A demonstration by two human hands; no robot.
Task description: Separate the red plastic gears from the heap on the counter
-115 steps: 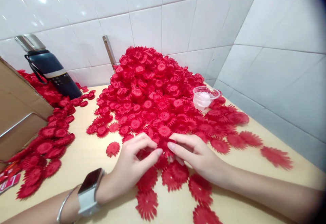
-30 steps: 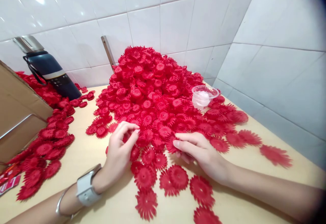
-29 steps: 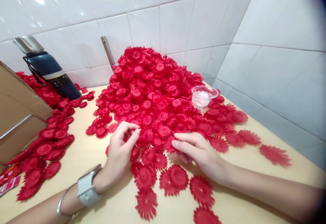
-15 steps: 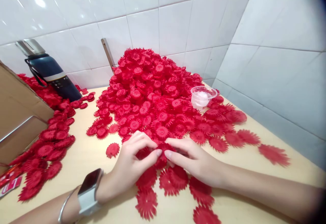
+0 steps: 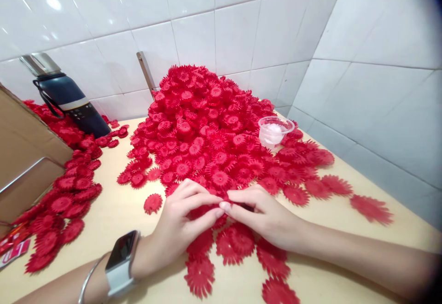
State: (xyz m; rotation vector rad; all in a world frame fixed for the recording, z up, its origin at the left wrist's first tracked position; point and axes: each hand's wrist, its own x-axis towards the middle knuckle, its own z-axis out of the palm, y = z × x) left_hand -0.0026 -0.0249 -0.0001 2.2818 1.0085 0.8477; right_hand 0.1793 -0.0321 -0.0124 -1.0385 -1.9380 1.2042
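Observation:
My left hand [image 5: 181, 216], with a watch on its wrist, is closed in a pinch. Its thumb and forefinger meet the fingertips of my right hand [image 5: 267, 216], also pinched, at the front of a large heap of red fringed paper flowers [image 5: 207, 133]. Between the fingertips is a red fringed flower, mostly covered by the fingers; only a little red shows there. Below the hands, several flat red flowers [image 5: 199, 275] lie spread on the pale table [image 5: 165, 281]. One single flower [image 5: 152, 203] rests left of my left hand.
A clear plastic cup [image 5: 274, 132] with something whitish inside stands on the heap's right side. At the left are a dark blue bottle [image 5: 78, 103], a cardboard box [image 5: 29, 143] and more red flowers. Tiled walls [image 5: 238, 32] border the table at the back and right.
My left fingertips have moved right until they meet the right ones. The red flower between them, plainly seen before, is now mostly covered.

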